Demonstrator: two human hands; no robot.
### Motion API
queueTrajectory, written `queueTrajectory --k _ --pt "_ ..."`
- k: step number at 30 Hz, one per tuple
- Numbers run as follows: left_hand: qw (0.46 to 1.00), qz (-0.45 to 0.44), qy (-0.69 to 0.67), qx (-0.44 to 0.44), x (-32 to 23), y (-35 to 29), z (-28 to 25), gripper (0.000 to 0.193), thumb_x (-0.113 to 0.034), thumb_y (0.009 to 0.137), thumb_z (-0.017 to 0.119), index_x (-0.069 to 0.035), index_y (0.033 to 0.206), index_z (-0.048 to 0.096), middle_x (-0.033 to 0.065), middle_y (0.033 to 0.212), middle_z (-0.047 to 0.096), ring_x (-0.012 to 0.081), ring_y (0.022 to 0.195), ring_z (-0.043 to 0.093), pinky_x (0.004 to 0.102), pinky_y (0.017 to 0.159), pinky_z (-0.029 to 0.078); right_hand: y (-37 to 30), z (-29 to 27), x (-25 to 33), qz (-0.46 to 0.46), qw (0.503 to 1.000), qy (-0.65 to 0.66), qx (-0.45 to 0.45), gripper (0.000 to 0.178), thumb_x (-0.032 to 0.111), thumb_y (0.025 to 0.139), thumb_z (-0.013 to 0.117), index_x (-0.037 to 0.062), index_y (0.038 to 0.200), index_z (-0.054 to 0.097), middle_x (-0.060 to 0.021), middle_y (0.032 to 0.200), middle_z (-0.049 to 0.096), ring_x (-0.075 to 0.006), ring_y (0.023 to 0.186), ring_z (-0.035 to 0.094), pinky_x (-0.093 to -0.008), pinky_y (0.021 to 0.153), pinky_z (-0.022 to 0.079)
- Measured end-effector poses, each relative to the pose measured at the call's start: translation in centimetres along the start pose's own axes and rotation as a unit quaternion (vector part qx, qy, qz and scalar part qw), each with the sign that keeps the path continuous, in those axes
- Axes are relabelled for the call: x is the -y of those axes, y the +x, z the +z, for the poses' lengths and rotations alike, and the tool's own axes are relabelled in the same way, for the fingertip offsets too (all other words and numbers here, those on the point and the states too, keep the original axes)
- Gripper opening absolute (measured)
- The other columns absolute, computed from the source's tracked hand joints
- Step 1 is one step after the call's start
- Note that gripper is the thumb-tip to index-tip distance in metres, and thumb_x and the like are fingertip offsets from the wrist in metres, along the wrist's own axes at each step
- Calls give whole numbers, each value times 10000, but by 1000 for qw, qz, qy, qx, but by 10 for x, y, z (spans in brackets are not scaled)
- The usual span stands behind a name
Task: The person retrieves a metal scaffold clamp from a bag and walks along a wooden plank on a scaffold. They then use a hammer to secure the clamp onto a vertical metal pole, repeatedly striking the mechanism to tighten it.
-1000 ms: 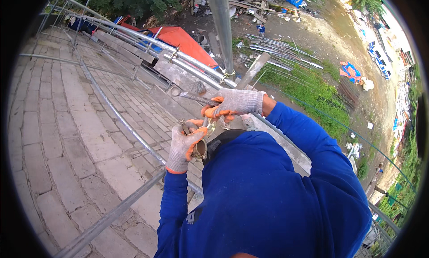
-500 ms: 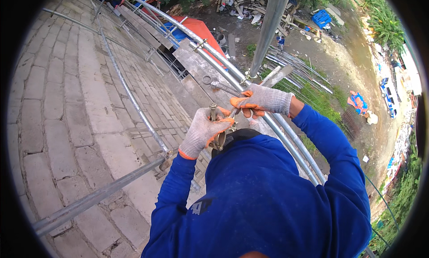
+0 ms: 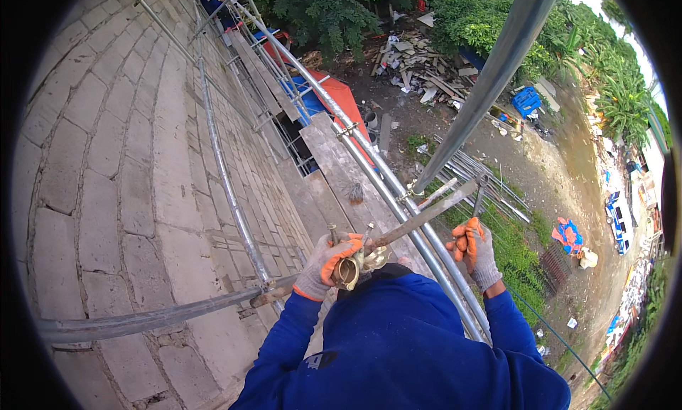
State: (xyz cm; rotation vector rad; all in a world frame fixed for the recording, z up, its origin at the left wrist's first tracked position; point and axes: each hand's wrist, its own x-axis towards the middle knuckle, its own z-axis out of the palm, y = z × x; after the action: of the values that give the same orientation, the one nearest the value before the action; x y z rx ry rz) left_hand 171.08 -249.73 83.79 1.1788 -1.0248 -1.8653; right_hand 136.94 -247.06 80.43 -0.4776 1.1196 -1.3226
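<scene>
My left hand [image 3: 328,262], in a pale glove with an orange palm, is closed around a brass-coloured scaffold clamp [image 3: 348,271] in front of my chest. Bolts stick up from the clamp, and its round jaw faces me. A worn, rusty bar [image 3: 426,215] runs from beside the clamp across the two silver guard rails to the right. Beyond those rails, my right hand [image 3: 474,252] is raised, its fingers curled round a wrench [image 3: 480,197] that points up past the bar's far end. The lower part of the wrench is hidden by the glove.
A block wall [image 3: 114,218] rises on my left, with a horizontal pipe [image 3: 163,310] reaching toward it. Guard rails [image 3: 387,175] and an upright pole [image 3: 490,83] stand ahead. Planks [image 3: 334,175] lie along the scaffold, with a brush-like object [image 3: 356,192] on them. The ground is far below.
My right hand has moved away from the clamp, out to the right past the rails, carrying the wrench. My left hand stays on the clamp. The view has shifted.
</scene>
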Motion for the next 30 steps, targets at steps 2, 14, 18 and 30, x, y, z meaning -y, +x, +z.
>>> queueTrajectory --k 2,14,18,30 --pt "995 -56 -74 20 -21 2 15 329 -153 863 723 68 1098 660 86 942 687 133 743 678 264 693 574 -31 -14 -7 37 987 -154 25 262 234 1005 592 -12 929 639 -73 665 621 -173 526 643 -280 550 559" --pt "955 49 293 -6 -60 45 75 223 -85 835 763 43 1009 706 -19 628 576 24 540 515 220 472 393 -27 31 65 -148 657 -733 97 304 195 907 599 106 1195 641 -165 938 693 -349 862 685 -441 739 538" --pt "906 135 400 -6 -43 55 80 220 -101 830 763 23 1001 703 29 677 610 82 540 562 260 485 422 -32 31 67 -137 651 -737 124 307 177 914 588 92 1207 625 -162 920 689 -358 845 684 -451 738 538" --pt "833 147 533 16 -47 69 86 240 -147 800 777 20 955 700 110 837 676 198 738 663 351 637 497 -4 36 106 18 680 -666 307 138 122 929 564 0 967 617 -168 733 660 -336 717 697 -421 661 555"
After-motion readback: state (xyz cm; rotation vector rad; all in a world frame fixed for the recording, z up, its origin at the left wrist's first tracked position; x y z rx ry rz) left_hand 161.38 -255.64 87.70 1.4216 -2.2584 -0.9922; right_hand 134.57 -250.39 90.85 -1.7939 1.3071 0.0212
